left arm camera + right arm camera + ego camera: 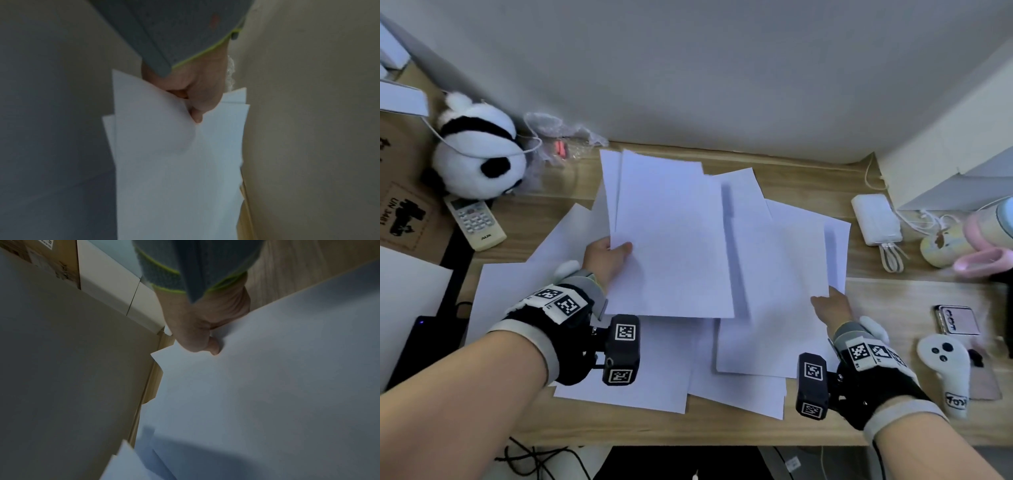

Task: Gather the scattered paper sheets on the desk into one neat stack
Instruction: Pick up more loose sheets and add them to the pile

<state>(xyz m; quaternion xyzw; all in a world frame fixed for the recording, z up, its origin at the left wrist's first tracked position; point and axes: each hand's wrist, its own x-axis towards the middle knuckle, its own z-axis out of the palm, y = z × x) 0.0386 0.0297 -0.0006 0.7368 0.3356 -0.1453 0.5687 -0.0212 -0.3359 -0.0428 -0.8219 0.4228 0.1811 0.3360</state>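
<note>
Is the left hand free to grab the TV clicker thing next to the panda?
Probably not right now. The left hand is pinching a bundle of paper sheets, so its fingers are busy. The remote lies uncovered on the desk beside the panda toy, with nothing blocking the way.

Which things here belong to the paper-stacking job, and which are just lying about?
Part of the job:
left hand, gripping a few gathered sheets
right hand, pinching another sheet
loose sheets lying on the desk

Just lying about:
panda plush
remote control
power bank
phone
white controller
cardboard box
</note>
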